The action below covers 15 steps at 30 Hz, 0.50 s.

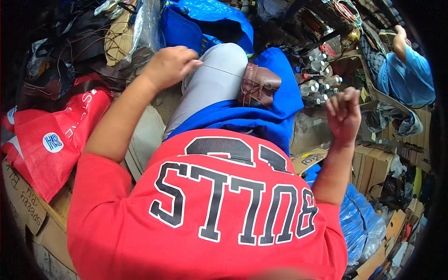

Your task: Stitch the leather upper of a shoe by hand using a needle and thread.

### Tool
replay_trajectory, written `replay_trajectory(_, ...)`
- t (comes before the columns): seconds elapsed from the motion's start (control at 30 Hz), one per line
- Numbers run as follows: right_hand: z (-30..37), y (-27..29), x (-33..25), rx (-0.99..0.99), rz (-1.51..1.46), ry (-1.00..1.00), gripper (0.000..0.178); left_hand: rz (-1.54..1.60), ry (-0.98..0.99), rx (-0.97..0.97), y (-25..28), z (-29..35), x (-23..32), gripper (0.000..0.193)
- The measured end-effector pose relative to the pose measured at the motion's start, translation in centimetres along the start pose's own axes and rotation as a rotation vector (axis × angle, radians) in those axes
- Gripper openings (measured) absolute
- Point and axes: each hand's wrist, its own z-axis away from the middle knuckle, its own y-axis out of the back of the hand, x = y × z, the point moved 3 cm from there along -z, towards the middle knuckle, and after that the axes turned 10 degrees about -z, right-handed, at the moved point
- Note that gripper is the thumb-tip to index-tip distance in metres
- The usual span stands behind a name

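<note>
A brown leather shoe (263, 83) with laces rests on the blue cloth (284, 100) across my lap, near my right knee. From its upper edge a thin dark thread (223, 71) runs taut to my left hand (171, 66), whose fingers pinch it above the grey trouser knee. Out to the right of the shoe, my right hand (344, 114) is raised with its fingers curled closed. Whatever it may hold is too small to make out.
Several clear bottles (317, 86) stand beyond my right hand. Another person's blue garment (408, 77) shows at the far right. A red bag (56, 135) lies to my left, a blue bag (207, 21) ahead. Cardboard boxes (373, 170) sit at the right.
</note>
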Motion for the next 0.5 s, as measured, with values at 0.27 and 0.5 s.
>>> replay_trajectory(0.27,4.5,6.6,0.0,0.169,2.049,-0.202,0.03,-0.129,0.011,-0.045,0.4,2.3,-5.5,0.036)
replay_trajectory(0.5,5.3,11.4,3.9,0.338,1.552,-0.247,0.034,0.17,0.3,-0.064,-4.3,3.0,-7.1,0.023)
